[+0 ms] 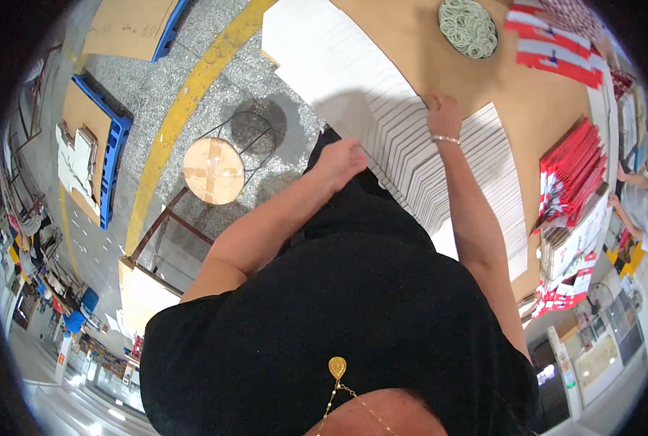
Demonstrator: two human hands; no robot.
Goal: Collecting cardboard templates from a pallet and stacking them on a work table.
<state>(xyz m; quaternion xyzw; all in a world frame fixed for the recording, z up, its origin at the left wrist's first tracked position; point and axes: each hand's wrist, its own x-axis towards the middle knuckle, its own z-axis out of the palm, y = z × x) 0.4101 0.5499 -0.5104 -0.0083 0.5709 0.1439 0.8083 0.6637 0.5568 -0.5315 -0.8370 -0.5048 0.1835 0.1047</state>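
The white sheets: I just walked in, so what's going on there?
A person in a black shirt works over white sheets, fanned out on a brown table. The right hand is between two fans of them; the left hand, curled, is by their left edge. Whether either grips one is unclear. Green rings lie beyond, red bundles to the right.

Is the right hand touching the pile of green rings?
Apart. The head view shows brown tabletop between the right hand and the green rings.
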